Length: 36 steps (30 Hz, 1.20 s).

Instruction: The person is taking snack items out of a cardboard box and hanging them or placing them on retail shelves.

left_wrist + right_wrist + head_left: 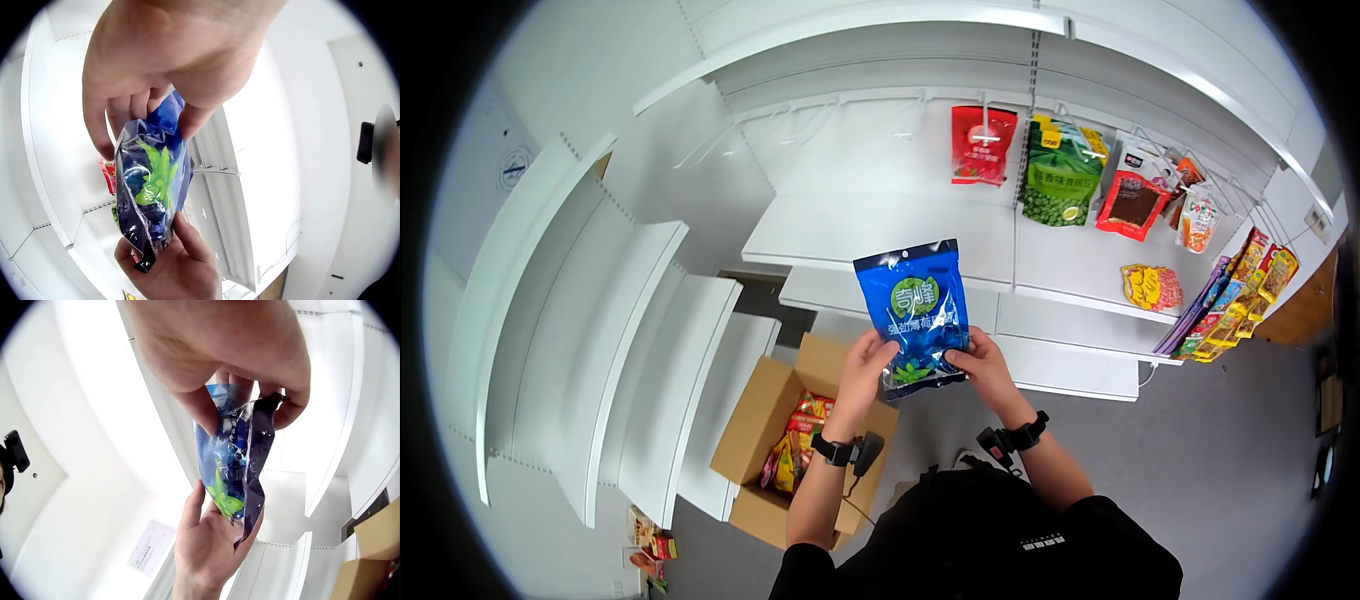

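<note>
A blue bag of mint candy (913, 310) with a dark top band and a green leaf print faces up in the head view. My left hand (866, 372) grips its lower left edge, thumb on the front. At the lower right edge my right hand (985, 368) pinches it the same way. In the left wrist view the bag's clear bottom (150, 181) shows between both hands, the left hand (169, 62) nearest the camera. The right wrist view has the bag's dark bottom seam (255, 469) under the right hand's (231, 356) fingers.
White shelves (880, 235) stand ahead, with a red bag (983, 146), a green bag (1062, 172) and a red-and-white bag (1138, 190) on hooks. Colourful snack strips (1240, 300) hang at the right. A cardboard box (750, 420) with snack packs is at lower left, beside more white shelves (580, 350).
</note>
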Each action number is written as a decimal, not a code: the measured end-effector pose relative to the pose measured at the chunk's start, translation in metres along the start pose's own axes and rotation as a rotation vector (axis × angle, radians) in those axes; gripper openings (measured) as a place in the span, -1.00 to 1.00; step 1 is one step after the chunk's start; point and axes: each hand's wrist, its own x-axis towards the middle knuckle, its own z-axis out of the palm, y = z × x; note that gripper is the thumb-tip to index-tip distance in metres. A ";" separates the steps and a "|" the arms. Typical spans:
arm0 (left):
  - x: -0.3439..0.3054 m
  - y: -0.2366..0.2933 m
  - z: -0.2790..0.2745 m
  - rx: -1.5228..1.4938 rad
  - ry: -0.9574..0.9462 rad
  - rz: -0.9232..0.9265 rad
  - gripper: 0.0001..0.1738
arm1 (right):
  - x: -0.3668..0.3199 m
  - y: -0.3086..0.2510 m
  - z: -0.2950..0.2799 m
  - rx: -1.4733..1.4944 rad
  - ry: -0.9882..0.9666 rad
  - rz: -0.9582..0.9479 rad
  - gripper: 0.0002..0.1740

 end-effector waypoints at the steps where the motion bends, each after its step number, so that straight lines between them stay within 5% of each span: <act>1: 0.009 -0.004 0.007 -0.007 -0.011 0.017 -0.70 | 0.002 -0.005 -0.007 0.001 0.016 -0.008 -0.55; 14: 0.075 -0.025 0.087 -0.017 -0.102 0.033 -0.75 | 0.018 -0.050 -0.088 -0.027 0.166 -0.038 -0.71; 36: 0.219 -0.021 0.087 0.032 -0.171 0.105 -0.74 | 0.132 -0.092 -0.111 -0.090 0.256 -0.115 -0.75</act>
